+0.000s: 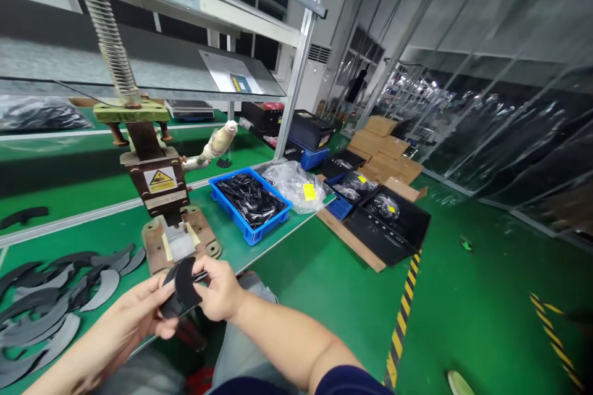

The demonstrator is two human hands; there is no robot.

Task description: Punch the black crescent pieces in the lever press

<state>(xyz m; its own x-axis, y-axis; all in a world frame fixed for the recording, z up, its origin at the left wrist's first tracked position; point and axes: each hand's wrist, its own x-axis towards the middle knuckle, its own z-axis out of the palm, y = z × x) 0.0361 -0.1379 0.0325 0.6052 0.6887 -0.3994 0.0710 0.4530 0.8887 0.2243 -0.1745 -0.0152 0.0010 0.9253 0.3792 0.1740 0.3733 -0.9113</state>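
Observation:
Just in front of the press base, a black curved piece (186,284) is held between my two hands. My left hand (141,308) grips its left side, with the thumb on top and the fingers beneath. My right hand (221,287) pinches a small thin dark part at the right edge of the curved piece; the fingers partly hide it. A manual press (160,179) with a yellow warning label stands on the green bench beyond my hands. Left of it lies a loose pile of black and grey curved pieces (50,299).
A blue tray (252,236) of small black parts sits right of the press. Beside it lies a clear plastic bag (291,182) with a yellow label. Black bins (393,222) and cardboard boxes (382,151) stand on the floor to the right. The press handle (220,141) sticks out rightward.

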